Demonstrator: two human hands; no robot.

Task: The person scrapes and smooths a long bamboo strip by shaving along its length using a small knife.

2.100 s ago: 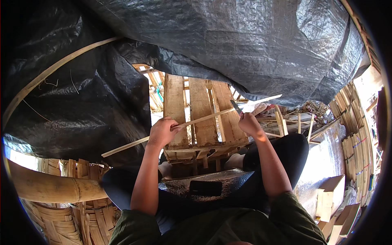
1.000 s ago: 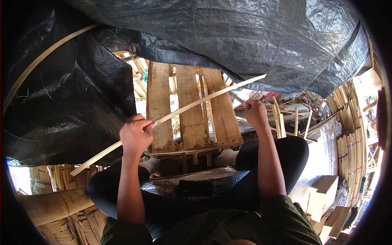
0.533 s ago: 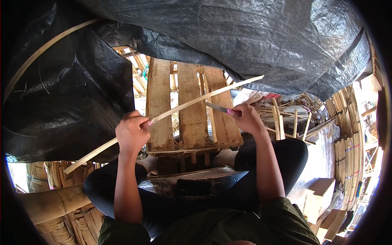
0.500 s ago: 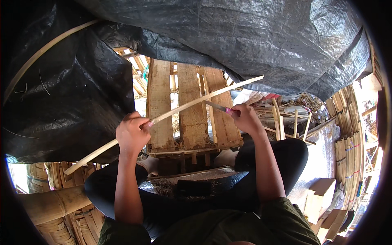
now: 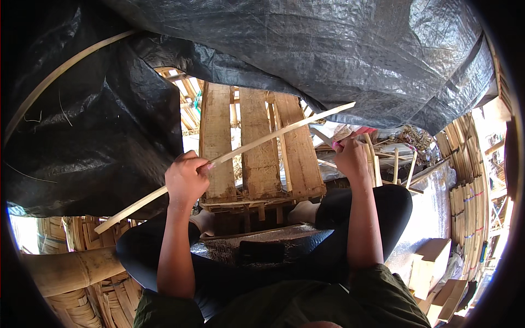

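Observation:
My left hand (image 5: 187, 177) is closed around a long pale bamboo strip (image 5: 273, 136). The strip slants from the lower left up to the right, its far end overlapping the edge of a black tarp. In my right hand (image 5: 351, 159) is a small knife with a grey blade (image 5: 321, 135) pointing up and left; my fingers hide most of its handle. Blade and strip appear apart, the blade sitting below the strip's far part. Beneath them lies a slatted wooden platform (image 5: 260, 164) between my feet.
The black tarp (image 5: 339, 49) hangs across the top and left, with a thin curved strip (image 5: 60, 68) along it. Loose sticks (image 5: 396, 165) lie right of the platform. Stacked strips (image 5: 467, 213) and cardboard boxes (image 5: 429, 265) are at the right, a thick bamboo pole (image 5: 74, 271) at lower left.
My right hand with the knife has moved right, toward the strip's far end and away from my left hand. The left hand and strip have shifted slightly right.

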